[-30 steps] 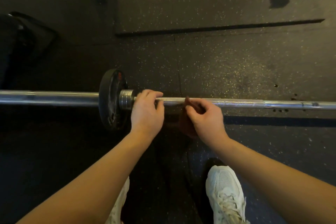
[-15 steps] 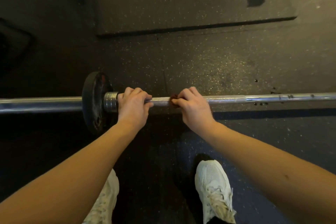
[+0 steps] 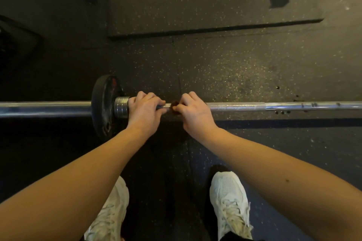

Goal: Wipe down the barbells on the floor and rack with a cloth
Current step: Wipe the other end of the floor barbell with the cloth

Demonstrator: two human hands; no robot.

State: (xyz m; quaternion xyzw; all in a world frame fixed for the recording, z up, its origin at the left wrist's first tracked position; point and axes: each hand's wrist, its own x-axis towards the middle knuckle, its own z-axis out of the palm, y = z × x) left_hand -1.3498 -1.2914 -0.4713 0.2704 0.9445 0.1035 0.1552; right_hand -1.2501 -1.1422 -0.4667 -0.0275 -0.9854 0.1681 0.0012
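On the speckled rubber floor, my left hand grips the barbell; my right hand clamps a brown cloth round it, mid-wipe. Next, likely: slide rightward.

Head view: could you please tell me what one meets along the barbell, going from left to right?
Along the barbell: thick sleeve → black weight plate → ridged collar → left hand → brown cloth, just peeking out → right hand → bare shaft.
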